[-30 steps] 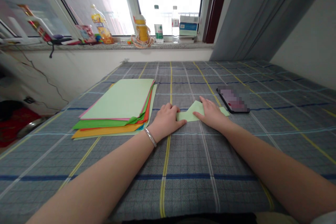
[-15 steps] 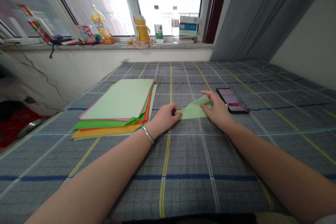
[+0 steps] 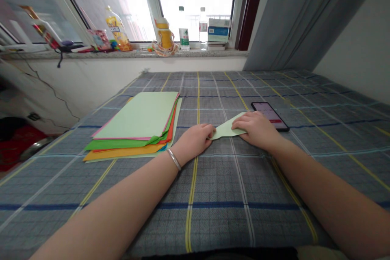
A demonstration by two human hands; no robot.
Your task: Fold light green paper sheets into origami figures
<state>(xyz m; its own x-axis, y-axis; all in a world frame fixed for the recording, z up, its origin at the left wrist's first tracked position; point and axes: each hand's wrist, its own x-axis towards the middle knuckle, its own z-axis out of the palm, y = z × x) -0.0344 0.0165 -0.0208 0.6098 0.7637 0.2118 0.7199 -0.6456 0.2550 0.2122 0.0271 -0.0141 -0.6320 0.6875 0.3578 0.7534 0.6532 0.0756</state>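
Observation:
A folded piece of pale green paper (image 3: 227, 126) is stretched between my two hands, just above or on the checked cloth. My left hand (image 3: 198, 140), with a silver bangle at the wrist, pinches its narrow left end. At the wider right end, my right hand (image 3: 257, 130) grips the paper with the thumb below and the fingers over the top. The part of the paper inside my right hand is hidden. Just beyond that hand lies a phone (image 3: 274, 118) with its screen lit, partly covered by the hand.
Left of my hands lies a stack of coloured paper sheets (image 3: 143, 115), pale green on top. The grey checked cloth (image 3: 219, 195) covers the whole surface. Bottles, a yellow drinking bottle (image 3: 165, 36) and a blue-and-white box (image 3: 219, 31) stand on the windowsill (image 3: 137, 53) behind.
The paper has gone from lying flat with a raised peak to a slanted strip tapering leftward. My right hand lifted its edge, then moved right and closed over it; my left hand shifted slightly.

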